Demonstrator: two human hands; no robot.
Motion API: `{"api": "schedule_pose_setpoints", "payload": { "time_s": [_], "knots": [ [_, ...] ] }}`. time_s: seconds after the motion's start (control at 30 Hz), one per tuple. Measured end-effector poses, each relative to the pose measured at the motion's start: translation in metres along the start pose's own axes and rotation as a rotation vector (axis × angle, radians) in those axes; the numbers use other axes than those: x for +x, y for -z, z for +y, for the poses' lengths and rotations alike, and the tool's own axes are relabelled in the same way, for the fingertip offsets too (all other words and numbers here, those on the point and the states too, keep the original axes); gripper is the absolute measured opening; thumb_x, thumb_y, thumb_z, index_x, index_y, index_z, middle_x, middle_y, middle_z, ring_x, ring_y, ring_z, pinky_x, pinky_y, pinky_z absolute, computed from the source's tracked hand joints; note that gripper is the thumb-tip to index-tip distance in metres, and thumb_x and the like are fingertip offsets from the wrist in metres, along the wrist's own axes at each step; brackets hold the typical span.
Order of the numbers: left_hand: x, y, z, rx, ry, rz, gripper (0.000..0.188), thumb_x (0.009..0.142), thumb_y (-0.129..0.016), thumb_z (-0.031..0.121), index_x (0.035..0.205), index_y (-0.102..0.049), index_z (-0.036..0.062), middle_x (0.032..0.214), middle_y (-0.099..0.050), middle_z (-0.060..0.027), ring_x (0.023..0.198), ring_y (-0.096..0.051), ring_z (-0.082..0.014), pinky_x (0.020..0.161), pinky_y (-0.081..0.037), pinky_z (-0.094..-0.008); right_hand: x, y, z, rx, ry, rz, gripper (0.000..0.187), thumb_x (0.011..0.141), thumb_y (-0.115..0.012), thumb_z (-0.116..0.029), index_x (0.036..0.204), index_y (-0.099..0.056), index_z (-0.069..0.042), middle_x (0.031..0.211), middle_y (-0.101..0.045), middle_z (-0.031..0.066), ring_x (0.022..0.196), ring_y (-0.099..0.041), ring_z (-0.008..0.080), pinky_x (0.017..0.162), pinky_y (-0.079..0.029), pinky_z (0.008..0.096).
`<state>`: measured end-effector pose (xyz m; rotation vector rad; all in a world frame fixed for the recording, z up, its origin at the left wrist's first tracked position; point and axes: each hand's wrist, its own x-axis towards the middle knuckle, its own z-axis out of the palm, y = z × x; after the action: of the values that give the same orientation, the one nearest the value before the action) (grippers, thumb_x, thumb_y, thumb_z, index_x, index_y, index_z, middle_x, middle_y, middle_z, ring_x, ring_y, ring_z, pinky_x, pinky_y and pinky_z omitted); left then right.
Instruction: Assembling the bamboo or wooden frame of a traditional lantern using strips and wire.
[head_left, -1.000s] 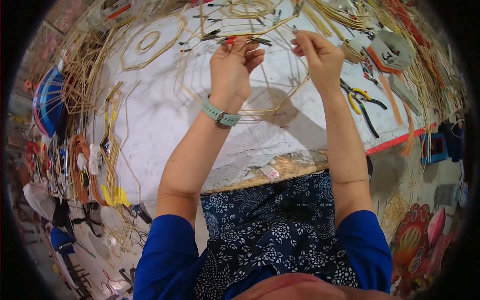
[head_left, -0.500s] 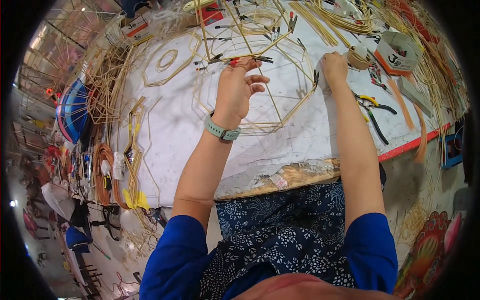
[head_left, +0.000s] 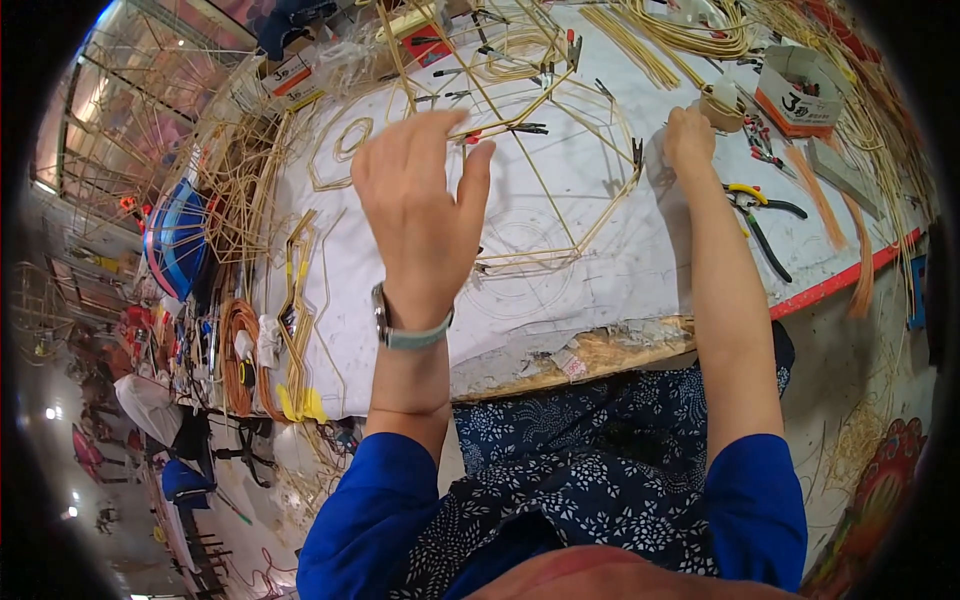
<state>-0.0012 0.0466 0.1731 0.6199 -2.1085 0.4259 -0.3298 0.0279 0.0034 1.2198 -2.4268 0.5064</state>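
1. Two hands are up over the white-covered table, and I judge the step as fetching material for the bamboo frame, not tying it.
2. My left hand hangs above the frame with its fingers spread wide and holding nothing; the frame lies just beyond them toward 1 o'clock, apart from the palm.
3. My right hand reaches to 2 o'clock and rests at the tape roll, which sits just past the frame's right edge. Its fingers curl around the roll's near side; I cannot tell whether they actually grip it.
4. Yellow-handled pliers lie at 3 o'clock of that wrist, untouched.
5. Next move, in my judgement: a firm pinch on the roll, then the left hand lowering to steady a frame joint.
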Motion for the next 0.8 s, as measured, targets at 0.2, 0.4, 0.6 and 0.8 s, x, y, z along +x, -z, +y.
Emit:
{"api": "schedule_pose_setpoints", "payload": {
  "time_s": [0.2, 0.4, 0.6, 0.8],
  "knots": [
    [0.007, -0.029, -0.005, -0.007, 0.111, -0.025, 0.046, 0.074, -0.070, 0.013, 0.113, -0.048, 0.0008, 0.085, -0.065, -0.0029, 0.087, -0.059, -0.0216, 0.106, -0.018, -0.0489, 0.001, 0.018, -0.004, 0.330, -0.056, 0.214, 0.013, 0.082, -0.051, -0.006, 0.090, -0.058, 0.001, 0.085, -0.063, 0.0162, 0.073, -0.063, 0.0308, 0.070, -0.049, 0.0384],
    [0.008, -0.033, -0.013, -0.127, 0.117, -0.126, 0.051, 0.073, -0.070, 0.012, 0.117, -0.046, -0.0002, 0.083, -0.066, -0.0014, 0.085, -0.060, -0.0206, 0.106, -0.016, -0.0512, -0.031, 0.086, -0.065, 1.181, 0.313, 0.437, 0.012, 0.088, -0.051, -0.006, 0.099, -0.054, -0.001, 0.097, -0.063, 0.0115, 0.079, -0.063, 0.0182, 0.074, -0.048, 0.0279],
    [0.007, -0.044, -0.018, -0.185, 0.109, -0.117, 0.041, 0.073, -0.069, 0.012, 0.110, -0.054, 0.0024, 0.080, -0.067, -0.0002, 0.083, -0.060, -0.0183, 0.106, -0.016, -0.0518, -0.059, 0.111, -0.100, 1.309, 0.638, 0.304, 0.020, 0.088, -0.046, 0.003, 0.106, -0.046, -0.004, 0.121, -0.054, 0.0152, 0.102, -0.059, 0.0228, 0.085, -0.046, 0.0288],
    [0.007, -0.048, -0.024, -0.279, 0.119, -0.107, 0.027, 0.075, -0.068, 0.012, 0.101, -0.062, 0.0077, 0.078, -0.067, 0.0012, 0.083, -0.060, -0.0169, 0.105, -0.016, -0.0532, -0.064, 0.114, -0.099, 1.246, 0.692, 0.189, 0.021, 0.086, -0.047, 0.005, 0.105, -0.044, -0.005, 0.129, -0.050, 0.0168, 0.111, -0.055, 0.0279, 0.085, -0.046, 0.0292]
  ]
}}
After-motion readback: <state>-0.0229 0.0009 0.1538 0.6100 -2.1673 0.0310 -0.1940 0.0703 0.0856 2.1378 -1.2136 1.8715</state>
